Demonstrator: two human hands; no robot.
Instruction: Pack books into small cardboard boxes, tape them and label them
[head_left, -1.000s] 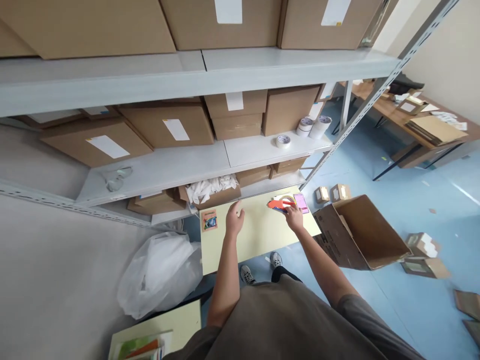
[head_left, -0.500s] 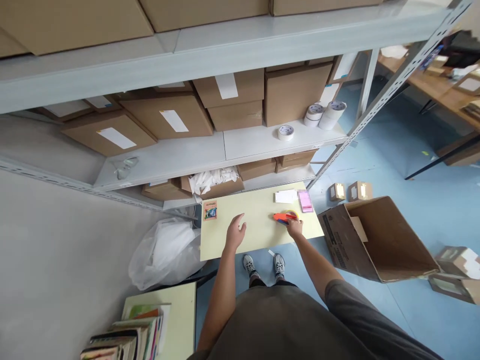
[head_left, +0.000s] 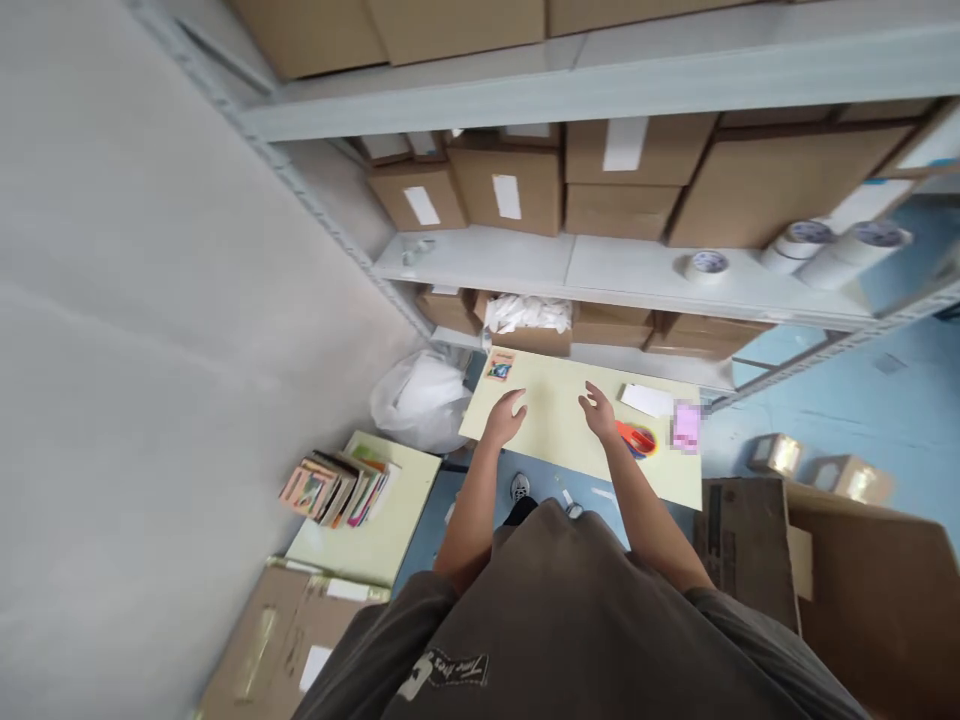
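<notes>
My left hand point(head_left: 505, 420) hovers over the pale yellow table point(head_left: 551, 390), its fingers apart and nothing in them. Just behind that hand, near the table's far left corner, lies a small booklet point(head_left: 500, 366) with a coloured picture. My right hand point(head_left: 598, 413) is also open and bare, above the middle of the table. Close to its right wrist rests an orange-red and blue object point(head_left: 637, 440) with a yellow rim, perhaps a tape dispenser. A white slip stack point(head_left: 646, 400) lies beyond it, and a blurred-out pink item point(head_left: 685, 427) is at the right end.
Shelves ahead carry cardboard boxes point(head_left: 506, 195) and tape rolls point(head_left: 706, 266). A large open carton point(head_left: 870, 590) stands on the right. To the left are a plastic bag point(head_left: 421, 400), a side table with a stack of books point(head_left: 341, 487), and a closed carton point(head_left: 277, 640).
My right hand has let go of the orange-red object and moved left, opening. My view has turned left, bringing more of the wall and the side table into sight.
</notes>
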